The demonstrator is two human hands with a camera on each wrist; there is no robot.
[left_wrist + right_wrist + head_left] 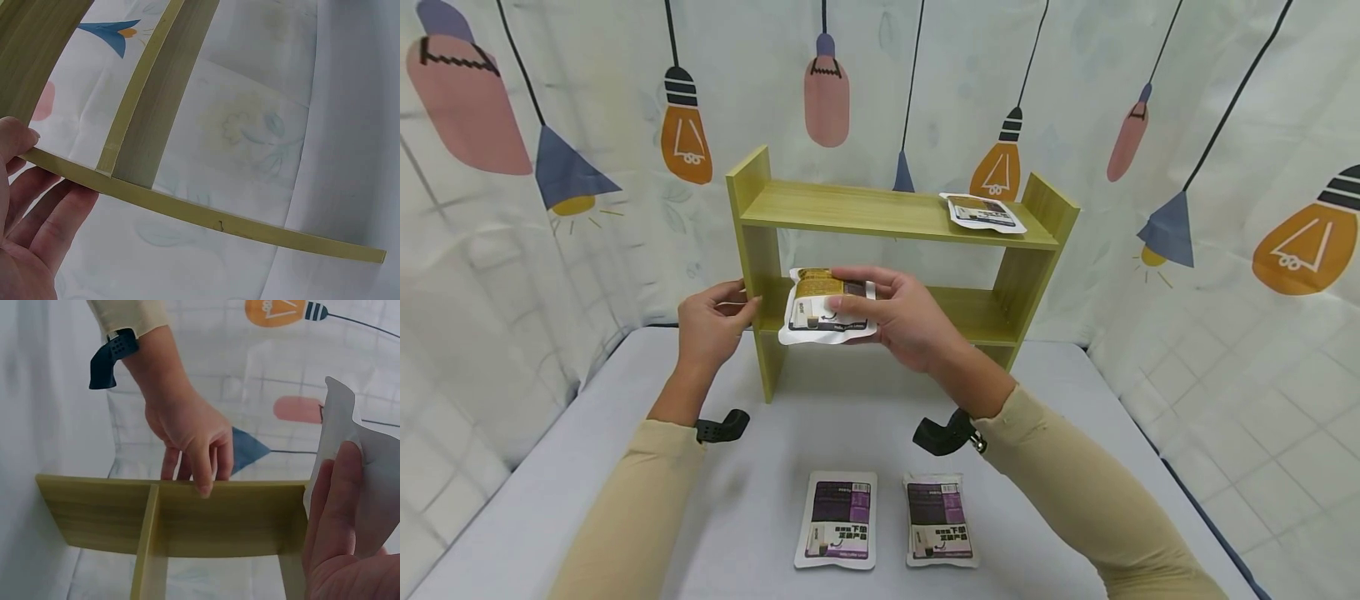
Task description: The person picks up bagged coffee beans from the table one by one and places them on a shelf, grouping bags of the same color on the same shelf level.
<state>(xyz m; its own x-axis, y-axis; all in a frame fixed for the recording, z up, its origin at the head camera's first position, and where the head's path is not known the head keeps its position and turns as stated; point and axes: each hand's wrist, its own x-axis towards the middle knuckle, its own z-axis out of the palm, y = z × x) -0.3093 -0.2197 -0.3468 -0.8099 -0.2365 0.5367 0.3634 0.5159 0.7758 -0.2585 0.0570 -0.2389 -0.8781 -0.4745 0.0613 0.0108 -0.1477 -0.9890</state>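
Note:
My right hand grips a white pouch with a yellow-and-black label, thumb on its front, held before the left part of the shelf. In the right wrist view the pouch's plain back faces the camera, with fingers lying against it. My left hand pinches the left side panel of the wooden shelf between thumb and fingers. The left wrist view shows that hand at the panel's edge, fingers on its outer side. Another yellow-labelled pouch lies on the top board, to the right.
Two white pouches with purple-and-black labels, a left one and a right one, lie side by side on the white table in front of the shelf. A curtain printed with lamps surrounds the table at the back and sides.

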